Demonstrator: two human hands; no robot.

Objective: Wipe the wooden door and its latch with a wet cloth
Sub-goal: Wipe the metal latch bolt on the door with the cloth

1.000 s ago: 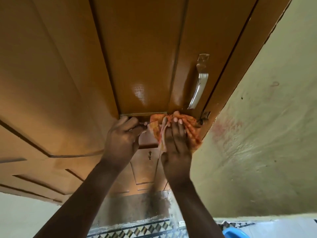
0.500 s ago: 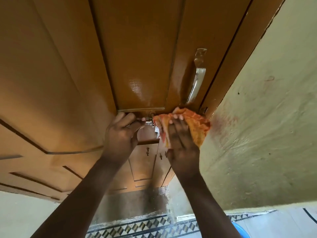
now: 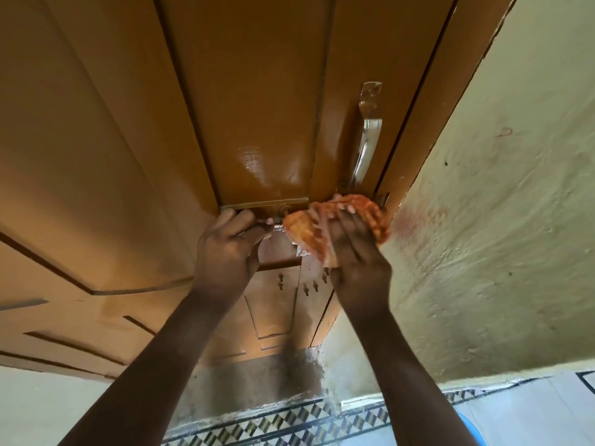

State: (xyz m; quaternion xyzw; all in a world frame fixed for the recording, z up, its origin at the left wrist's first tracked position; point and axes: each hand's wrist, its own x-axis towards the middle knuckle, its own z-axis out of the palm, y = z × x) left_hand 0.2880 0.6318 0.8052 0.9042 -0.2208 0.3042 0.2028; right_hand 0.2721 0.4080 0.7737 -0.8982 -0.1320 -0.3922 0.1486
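Latch (image 3: 277,227): runs crosswise on the wooden door (image 3: 257,107), left hand (image 3: 227,252) pinching its left end, right hand (image 3: 351,243) clutching the orange cloth (image 3: 304,231) over its right end.

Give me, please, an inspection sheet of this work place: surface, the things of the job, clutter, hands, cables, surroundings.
Surface: wooden door, brown and glossy, with recessed panels.
Job's things: orange cloth bunched over the right part of the latch; only a short metal piece of the latch shows.
Clutter: nothing seen.
Hands: left hand grips the latch end, fingers curled; right hand presses the cloth against the door.
Cables: nothing seen.
Surroundings: metal pull handle above the cloth; yellowish wall with a reddish stain, at right; patterned floor tiles below.
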